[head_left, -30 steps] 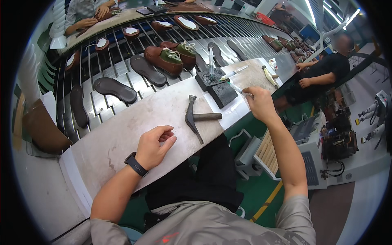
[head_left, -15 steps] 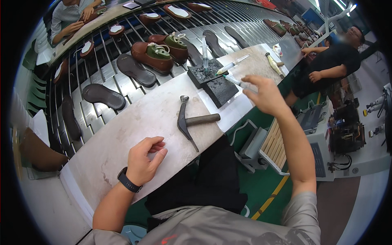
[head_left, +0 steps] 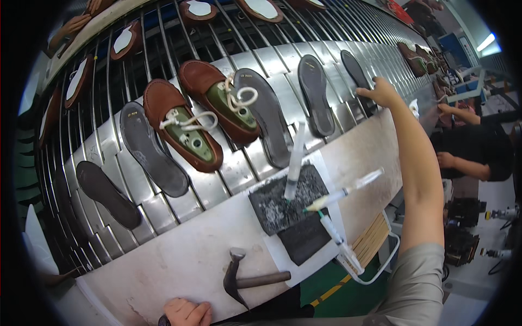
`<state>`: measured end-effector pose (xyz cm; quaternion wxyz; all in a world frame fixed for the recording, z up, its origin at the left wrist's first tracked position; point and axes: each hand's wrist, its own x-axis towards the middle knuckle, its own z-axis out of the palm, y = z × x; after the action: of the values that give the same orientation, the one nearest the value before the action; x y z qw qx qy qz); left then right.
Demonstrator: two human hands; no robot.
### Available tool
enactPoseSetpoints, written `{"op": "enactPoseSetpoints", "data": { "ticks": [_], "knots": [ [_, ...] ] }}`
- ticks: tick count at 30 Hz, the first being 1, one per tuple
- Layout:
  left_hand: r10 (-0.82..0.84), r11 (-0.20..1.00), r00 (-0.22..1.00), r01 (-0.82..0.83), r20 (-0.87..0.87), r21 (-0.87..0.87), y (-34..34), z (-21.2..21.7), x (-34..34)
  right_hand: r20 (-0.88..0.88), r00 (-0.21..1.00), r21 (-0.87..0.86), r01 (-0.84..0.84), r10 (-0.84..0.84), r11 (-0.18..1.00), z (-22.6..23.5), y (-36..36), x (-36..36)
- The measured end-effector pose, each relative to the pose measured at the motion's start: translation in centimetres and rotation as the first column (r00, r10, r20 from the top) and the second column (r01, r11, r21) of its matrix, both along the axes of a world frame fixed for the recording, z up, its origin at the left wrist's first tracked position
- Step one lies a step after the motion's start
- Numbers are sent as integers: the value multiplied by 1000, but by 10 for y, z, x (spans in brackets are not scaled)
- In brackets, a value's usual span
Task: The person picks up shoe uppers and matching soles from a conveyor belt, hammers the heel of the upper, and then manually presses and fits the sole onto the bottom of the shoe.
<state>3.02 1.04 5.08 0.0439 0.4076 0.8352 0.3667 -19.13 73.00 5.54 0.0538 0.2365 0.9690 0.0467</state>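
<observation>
Out to the far right goes the right hand [head_left: 380,93], its fingers at the edge of a dark sole [head_left: 354,69] lying on the slatted metal conveyor [head_left: 223,176]. Thumb and finger look slightly parted, but whether they pinch the sole, I can't tell: the hand covers part of that edge.

Down at the lower rim, the left hand [head_left: 187,313] sits loosely curled at the counter [head_left: 157,271], probably just resting. The frame cuts it off, and I can't tell if anything is tucked inside.

Between them, two black blocks [head_left: 285,201] lie on white paper [head_left: 324,169], likely there to keep the counter clean. One syringe [head_left: 296,160] stands tip-down on the rear block, presumably held by its soft surface; a second syringe [head_left: 345,193] and a third syringe [head_left: 340,242] lean their tips in, perhaps so drips land there. Blur hides exactly how those tips meet it.

The hammer [head_left: 255,281] lies on its side, a steady way to park it. Beyond, two brown shoes [head_left: 182,130] sit together, seemingly as a pair; the one behind hides part of another sole [head_left: 263,117]. Top left, a co-worker's hand [head_left: 76,24] is cropped by the dark rim.
</observation>
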Motion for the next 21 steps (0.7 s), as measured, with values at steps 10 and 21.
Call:
{"op": "enactPoseSetpoints", "data": {
  "ticks": [10,21],
  "knots": [
    [286,950,919,-237,270,-202,24,9,-6,-578,759,-409,48,-300,911,5,88,-128],
    [541,840,631,-434,556,-326,23,10,-33,-21,947,71,-320,322,945,4,6,-370]
  ]
}}
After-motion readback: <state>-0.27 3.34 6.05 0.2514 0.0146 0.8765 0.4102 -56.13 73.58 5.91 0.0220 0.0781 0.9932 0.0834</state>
